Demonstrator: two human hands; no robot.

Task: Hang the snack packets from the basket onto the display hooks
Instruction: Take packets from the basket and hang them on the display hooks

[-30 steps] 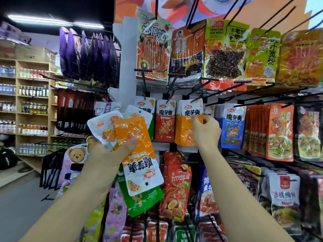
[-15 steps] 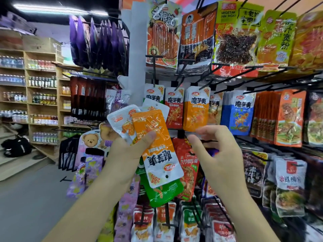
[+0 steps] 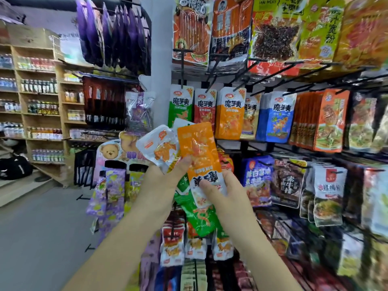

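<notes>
At frame centre the left hand [image 3: 159, 185] has its grip curled round a fan of glossy snack packets [image 3: 159, 143]; the right hand [image 3: 224, 194] pinches the upside-down orange foil packet [image 3: 197, 148] in its grip; tugging it free may drag the loose green plastic packet [image 3: 199, 219] down

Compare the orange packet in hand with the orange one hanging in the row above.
The held orange packet is upside down, white end lowest; the hanging orange packet is upright, white end on top. The held one tilts, gripped by the left hand and right hand; the hanging one hangs straight, untouched. Both share an orange-and-white design.
</notes>
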